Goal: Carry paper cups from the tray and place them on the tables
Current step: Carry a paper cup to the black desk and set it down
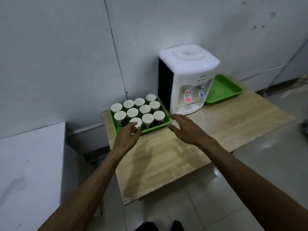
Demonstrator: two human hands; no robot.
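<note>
Green plastic tray (168,121) holding eleven white paper cups (145,108) sits at the back left corner of a low, light wooden table (183,155), just beside a white countertop water dispenser (188,77). All the cups stand upright in the tray; none is on the table itself. A second, empty green tray (223,90) lies on the dispenser's far side.

A person reaches in with both bare arms, at what looks like the pick-up stage of the task. The left hand (128,139) is at the tray's near edge, its fingers curling about the nearest paper cup (135,122); whether they actually grip it or only touch it cannot be told, as the hand hides the cup's lower part. The right hand (185,129) hovers palm down just off the tray's right corner, fingers spread and relaxed, holding nothing and not visibly touching the tray.

Both forearms extend forward and slightly inward, converging on the tray. The next move probably calls for the left hand to close on the near cup and lift it straight up clear of its neighbours, which stand packed close, while the right hand takes a cup from the tray's right side.
</note>
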